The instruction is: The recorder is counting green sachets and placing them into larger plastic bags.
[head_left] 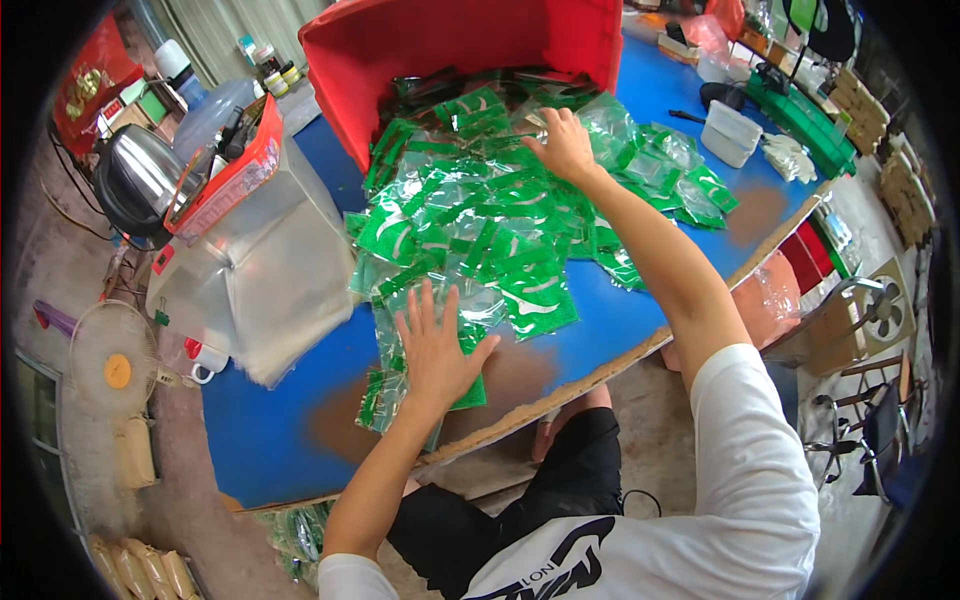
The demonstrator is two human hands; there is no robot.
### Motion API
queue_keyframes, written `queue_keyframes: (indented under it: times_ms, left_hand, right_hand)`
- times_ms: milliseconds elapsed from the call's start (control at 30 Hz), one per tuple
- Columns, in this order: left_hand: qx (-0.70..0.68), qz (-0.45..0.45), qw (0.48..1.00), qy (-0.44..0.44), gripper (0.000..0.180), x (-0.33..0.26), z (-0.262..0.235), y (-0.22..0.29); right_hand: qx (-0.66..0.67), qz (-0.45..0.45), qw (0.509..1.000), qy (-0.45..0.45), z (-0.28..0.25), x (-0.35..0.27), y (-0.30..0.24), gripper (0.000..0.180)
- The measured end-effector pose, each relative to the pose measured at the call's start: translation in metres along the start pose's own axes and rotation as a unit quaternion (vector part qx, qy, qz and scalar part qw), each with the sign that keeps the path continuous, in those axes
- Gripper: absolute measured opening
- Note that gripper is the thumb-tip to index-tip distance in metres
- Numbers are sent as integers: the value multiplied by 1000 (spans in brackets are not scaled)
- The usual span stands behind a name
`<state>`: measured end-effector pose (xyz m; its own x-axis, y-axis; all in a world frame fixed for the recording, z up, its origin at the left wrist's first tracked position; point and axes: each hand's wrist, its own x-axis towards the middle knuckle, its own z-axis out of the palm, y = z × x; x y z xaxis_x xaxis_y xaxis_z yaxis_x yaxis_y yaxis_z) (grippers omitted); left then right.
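A big heap of small green-and-clear plastic packets (pixel 500 195) spills out of a tipped red bin (pixel 460 38) across the blue table. At the heap's near left edge, my left hand (pixel 436 350) lies over several packets with its fingers spread. My right hand (pixel 562 145) reaches to the far part of the heap, close to the bin's mouth. Its thumb is out to the side and the fingers rest on the packets, with nothing visibly gripped. What lies under both palms is hidden.
Left of the heap stands a clear plastic box (pixel 270 270) with a red rim, beside a steel kettle (pixel 145 180). A white mug (pixel 207 360) is near the table's left edge. White plastic containers (pixel 732 133) sit at right, beside a green tray (pixel 800 125). The table's worn edge (pixel 560 397) faces me.
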<state>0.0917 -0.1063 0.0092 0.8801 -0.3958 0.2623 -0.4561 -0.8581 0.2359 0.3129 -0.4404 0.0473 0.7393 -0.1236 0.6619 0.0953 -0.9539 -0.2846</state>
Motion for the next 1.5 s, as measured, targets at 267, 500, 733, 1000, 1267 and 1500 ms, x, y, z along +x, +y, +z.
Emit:
queue_keyframes:
  times_ms: [267, 500, 733, 1000, 1267, 1500]
  left_hand:
    - [-14, 20, 1000, 1, 92, 0, 17, -16]
    - [-3, -111, 993, 45, 86, -82, -43, -28]
    - [-66, -147, 975, 154, 60, -189, -61, -55]
    - [-697, -437, 558, 110, 49, -262, -27, -5]
    - [-750, -401, 490, 192, 30, -249, -11, 2]
    - [-700, -415, 576, 84, 27, -275, -24, -23]
  right_hand:
    - [42, -86, 992, -88, -56, -99, -40, 93]
    - [-3, -64, 968, -244, -35, -186, -57, 104]
    - [24, -82, 990, -109, -82, -192, -113, 83]
    - [169, -411, 857, -262, -103, -293, -254, 92]
    - [154, -275, 914, -255, -132, -311, -260, 95]
    - [240, -312, 894, -215, -125, -350, -214, 53]
